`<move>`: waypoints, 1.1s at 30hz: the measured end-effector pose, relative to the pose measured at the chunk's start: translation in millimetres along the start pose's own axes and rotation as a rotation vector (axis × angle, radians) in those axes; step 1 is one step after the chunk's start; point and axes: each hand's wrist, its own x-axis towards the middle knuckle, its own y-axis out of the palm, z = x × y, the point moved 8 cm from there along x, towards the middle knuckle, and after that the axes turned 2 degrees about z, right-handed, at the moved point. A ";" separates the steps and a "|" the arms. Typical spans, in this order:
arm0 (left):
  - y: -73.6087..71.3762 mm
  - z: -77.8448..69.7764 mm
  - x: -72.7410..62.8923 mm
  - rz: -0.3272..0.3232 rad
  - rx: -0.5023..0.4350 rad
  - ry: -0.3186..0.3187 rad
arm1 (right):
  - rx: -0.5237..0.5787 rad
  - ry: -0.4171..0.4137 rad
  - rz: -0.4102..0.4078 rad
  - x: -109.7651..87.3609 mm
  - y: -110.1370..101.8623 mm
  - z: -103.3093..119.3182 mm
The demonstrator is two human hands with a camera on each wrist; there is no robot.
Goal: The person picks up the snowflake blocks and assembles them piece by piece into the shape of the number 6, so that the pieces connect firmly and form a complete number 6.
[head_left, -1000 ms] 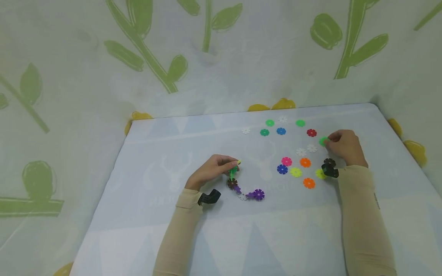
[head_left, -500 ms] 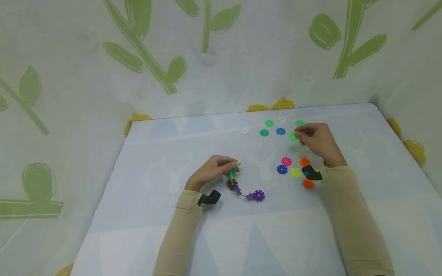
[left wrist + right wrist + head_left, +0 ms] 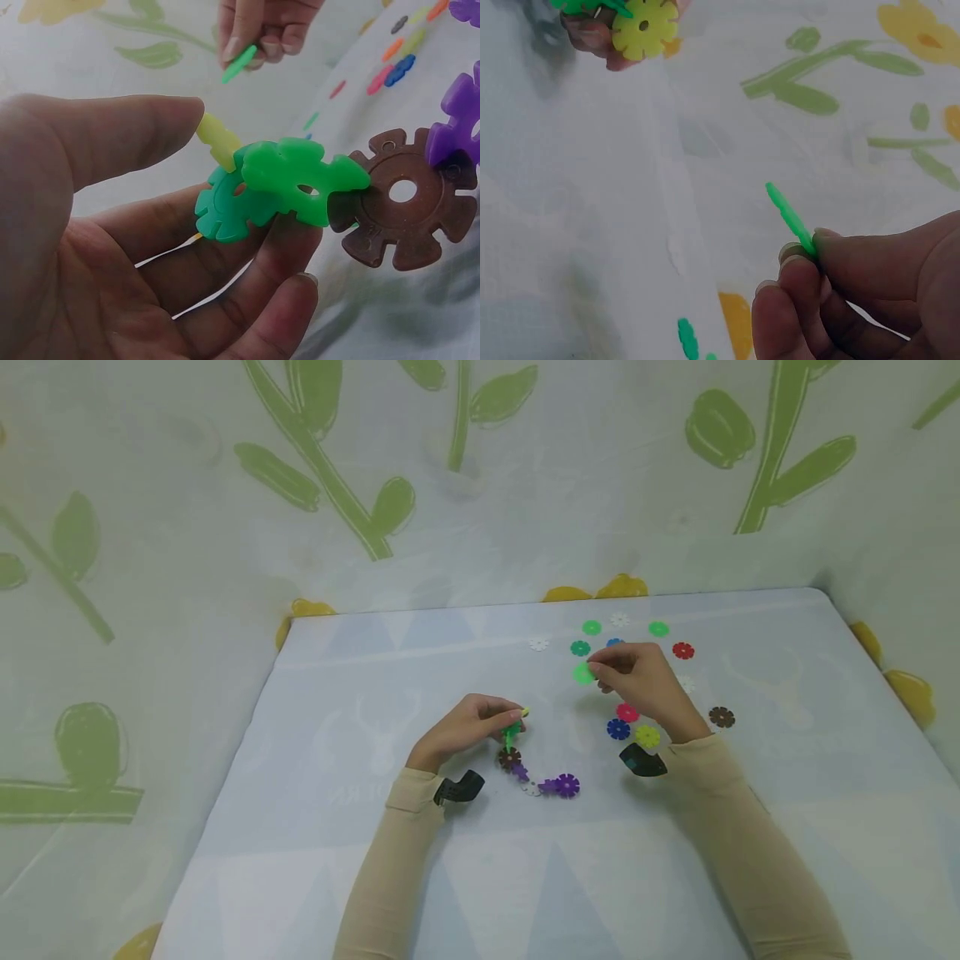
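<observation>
My left hand [image 3: 468,727] holds a chain of interlocking notched plastic discs by its upper end. In the left wrist view, the thumb meets a yellow disc [image 3: 219,142], which joins a teal disc [image 3: 217,214]. A bright green disc [image 3: 300,176] follows, then a brown disc [image 3: 360,240]. The chain runs on through purple and white discs to a purple disc [image 3: 567,785] near the table. To the right, my right hand [image 3: 645,681] pinches a loose green disc [image 3: 789,217] between thumb and fingers. That disc is apart from the chain, seen nearly edge-on in the right wrist view.
Loose discs lie on the white table [image 3: 315,827]: teal [image 3: 581,647], red [image 3: 683,651], brown [image 3: 722,717], blue [image 3: 618,729], yellow [image 3: 647,737] and several others. My right hand and forearm cover some of them. A leaf-patterned wall [image 3: 570,510] stands behind the table's far edge.
My right hand has carried the green disc leftward from the right side of the loose discs toward the chain. The left hand and chain have stayed nearly still.
</observation>
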 end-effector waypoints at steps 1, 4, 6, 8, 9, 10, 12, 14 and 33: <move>0.1 -0.3 -0.1 -0.001 -0.001 0.000 | 0.000 -0.005 0.010 0.7 4.2 0.5; 0.3 -0.2 0.4 -0.002 -0.002 -0.002 | -0.011 -0.028 0.033 2.5 16.5 3.1; 0.6 -0.6 0.3 -0.002 -0.005 -0.004 | -0.019 -0.048 0.045 3.3 24.2 5.6; 0.8 -0.8 0.7 -0.002 -0.008 -0.004 | -0.020 -0.066 0.056 3.6 31.4 8.5; 0.9 -1.1 0.8 -0.002 -0.010 -0.003 | -0.016 -0.078 0.063 3.7 34.9 10.4; 1.1 -1.3 0.9 -0.001 -0.012 -0.002 | -0.013 -0.089 0.071 3.6 38.1 11.8; 1.0 -1.2 1.3 -0.005 -0.016 -0.001 | -0.004 -0.111 0.086 3.7 44.0 14.7; 0.9 -1.5 1.4 -0.009 -0.019 -0.001 | 0.001 -0.121 0.100 3.5 49.1 16.1; 3.5 -3.4 1.3 -0.013 0.018 -0.011 | 0.007 -0.154 0.126 0.6 64.7 21.1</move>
